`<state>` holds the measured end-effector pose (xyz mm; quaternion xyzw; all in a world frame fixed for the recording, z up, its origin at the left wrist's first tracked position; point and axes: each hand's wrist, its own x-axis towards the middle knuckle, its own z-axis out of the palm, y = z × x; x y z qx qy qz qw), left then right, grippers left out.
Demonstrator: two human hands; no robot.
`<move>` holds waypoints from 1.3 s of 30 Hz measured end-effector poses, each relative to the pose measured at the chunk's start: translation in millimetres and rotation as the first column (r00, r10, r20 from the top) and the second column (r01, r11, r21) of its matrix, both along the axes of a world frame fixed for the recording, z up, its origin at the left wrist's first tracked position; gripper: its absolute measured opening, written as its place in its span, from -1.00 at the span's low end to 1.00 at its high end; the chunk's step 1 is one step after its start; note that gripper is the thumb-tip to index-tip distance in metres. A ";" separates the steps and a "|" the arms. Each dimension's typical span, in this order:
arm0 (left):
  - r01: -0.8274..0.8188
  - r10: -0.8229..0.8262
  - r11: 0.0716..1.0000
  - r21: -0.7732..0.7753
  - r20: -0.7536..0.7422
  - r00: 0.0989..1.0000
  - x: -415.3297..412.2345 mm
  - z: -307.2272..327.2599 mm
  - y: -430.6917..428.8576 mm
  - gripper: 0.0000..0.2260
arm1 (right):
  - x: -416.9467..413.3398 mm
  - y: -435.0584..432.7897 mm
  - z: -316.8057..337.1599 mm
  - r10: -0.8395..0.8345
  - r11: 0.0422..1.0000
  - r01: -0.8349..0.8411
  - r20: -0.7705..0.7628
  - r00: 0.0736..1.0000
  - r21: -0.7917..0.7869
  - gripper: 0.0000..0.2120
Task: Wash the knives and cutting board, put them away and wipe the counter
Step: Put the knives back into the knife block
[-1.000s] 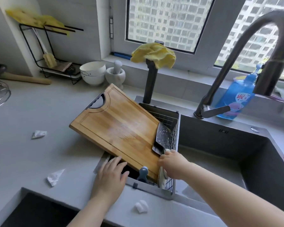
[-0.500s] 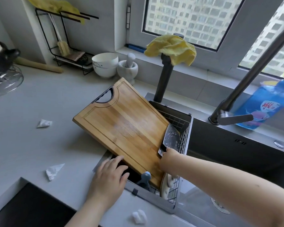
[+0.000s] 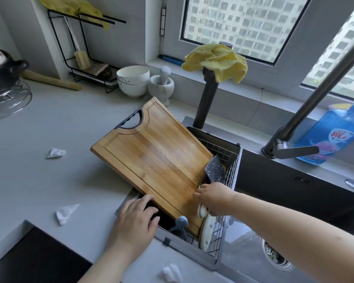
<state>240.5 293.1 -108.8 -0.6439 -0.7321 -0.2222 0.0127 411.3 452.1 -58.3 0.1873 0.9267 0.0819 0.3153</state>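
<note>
A wooden cutting board point(image 3: 151, 158) leans tilted in the wire dish basket point(image 3: 230, 172) at the sink's left end, its handle hole up and to the left. Beside its right edge a dark speckled cleaver point(image 3: 215, 169) stands blade up in the basket. My right hand point(image 3: 214, 198) is closed around the cleaver's white handle at the board's lower right edge. Flat on the counter rim lies my left hand point(image 3: 134, 223), fingers apart, just below the board and touching nothing else. A yellow cloth point(image 3: 216, 62) hangs over a black post behind the basket.
Crumpled white paper scraps point(image 3: 66, 212) lie on the grey counter point(image 3: 49, 160). A white bowl point(image 3: 133, 79) and a mortar point(image 3: 161, 85) stand behind the board. The dark sink point(image 3: 294, 203), its faucet point(image 3: 307, 111) and a blue detergent bag point(image 3: 333, 133) are to the right.
My right hand has slid lower along the board's edge, holding the cleaver by its handle in the basket. My left hand stays on the counter rim. My head has moved closer and down.
</note>
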 end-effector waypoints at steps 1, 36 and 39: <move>0.001 -0.001 1.000 -0.009 0.004 1.000 -0.2 0.3 -0.2 -0.72 | 1.6 -1.8 3.0 -0.009 1.000 0.009 -0.014 1.000 -0.009 -0.57; -0.029 0.029 0.987 -0.158 -0.007 1.000 8.9 11.4 -3.9 -0.70 | 144.3 -11.5 100.7 -0.557 0.562 0.271 -0.600 -0.575 -0.781 -0.82; -0.037 0.038 0.988 -0.149 -0.002 0.999 8.9 12.5 -4.1 -0.70 | 142.1 -12.2 94.5 -0.555 0.551 0.293 -0.605 -0.570 -0.781 -0.81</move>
